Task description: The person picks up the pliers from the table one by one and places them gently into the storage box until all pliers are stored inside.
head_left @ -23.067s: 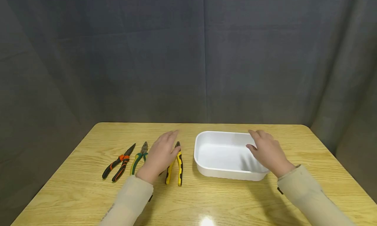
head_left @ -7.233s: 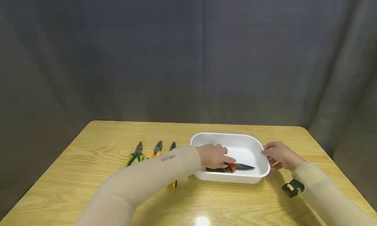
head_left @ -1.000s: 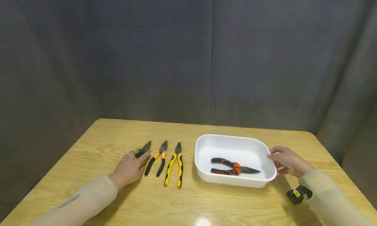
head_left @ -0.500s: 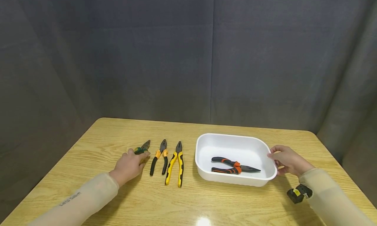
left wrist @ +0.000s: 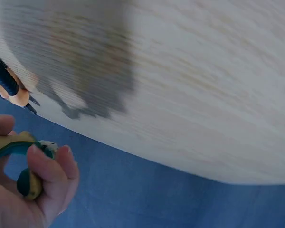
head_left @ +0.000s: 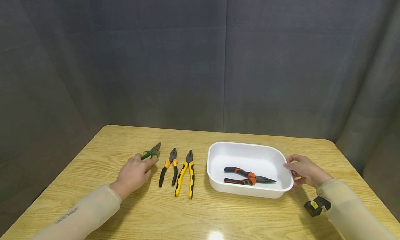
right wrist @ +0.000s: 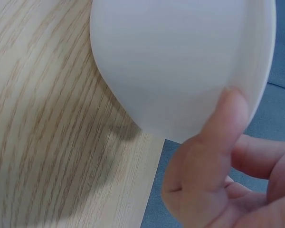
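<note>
My left hand holds combination pliers with green and yellow handles, their metal nose pointing away from me. In the left wrist view its fingers curl round these pliers, which seem to be off the table. At the right, my right hand pinches the rim of a white plastic tray; the right wrist view has the thumb on the inner side of the tray wall. Inside the tray lie long-nose pliers with black and orange handles, their tip to the right.
Between the left hand and the tray lie pliers with black and light-orange handles and, beside them, pliers with yellow and black handles. All rest on a wooden table, with a dark grey curtain behind it.
The long-nose pliers went from the table into the tray, and the right hand took the rim. Lately the left hand has gripped the green pliers and shifted them slightly; the black-and-orange pair turned a little.
</note>
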Demonstrator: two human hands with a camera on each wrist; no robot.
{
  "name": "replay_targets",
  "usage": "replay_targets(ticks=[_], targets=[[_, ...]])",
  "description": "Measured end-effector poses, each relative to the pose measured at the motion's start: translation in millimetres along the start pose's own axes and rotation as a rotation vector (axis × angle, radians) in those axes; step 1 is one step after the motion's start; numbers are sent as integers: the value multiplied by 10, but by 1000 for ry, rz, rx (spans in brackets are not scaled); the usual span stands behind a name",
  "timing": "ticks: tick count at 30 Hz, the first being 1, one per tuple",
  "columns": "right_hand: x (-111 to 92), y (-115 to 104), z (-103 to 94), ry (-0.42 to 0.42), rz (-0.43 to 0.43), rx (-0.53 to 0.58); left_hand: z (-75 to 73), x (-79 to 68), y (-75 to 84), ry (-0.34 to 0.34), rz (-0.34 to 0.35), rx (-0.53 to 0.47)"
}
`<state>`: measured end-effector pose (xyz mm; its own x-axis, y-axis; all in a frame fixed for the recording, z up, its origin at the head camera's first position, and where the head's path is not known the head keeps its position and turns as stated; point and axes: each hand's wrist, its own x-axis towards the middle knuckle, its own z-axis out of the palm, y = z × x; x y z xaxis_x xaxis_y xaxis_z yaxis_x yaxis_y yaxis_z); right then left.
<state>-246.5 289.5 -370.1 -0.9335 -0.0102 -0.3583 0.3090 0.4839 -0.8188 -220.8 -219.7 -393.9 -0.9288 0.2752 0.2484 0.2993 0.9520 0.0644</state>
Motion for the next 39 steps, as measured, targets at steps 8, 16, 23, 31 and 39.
replay_targets(ticks=[8, 16, 23, 31, 39], targets=[[4, -6, -5, -5, -4, -11, -4, 1, 0, 28, 25, 33], [3, -9, -10, -8, -2, -15, -22, 15, 23, 61, 48, 32], [-4, -8, -11, -8, -1, -16, -32, 7, 46, 73, 66, 33], [-14, -11, -21, -13, -3, -20, -23, 14, 79, 74, 95, 33], [-14, -11, -16, -18, 1, -15, -5, 14, 108, 76, 120, 26]])
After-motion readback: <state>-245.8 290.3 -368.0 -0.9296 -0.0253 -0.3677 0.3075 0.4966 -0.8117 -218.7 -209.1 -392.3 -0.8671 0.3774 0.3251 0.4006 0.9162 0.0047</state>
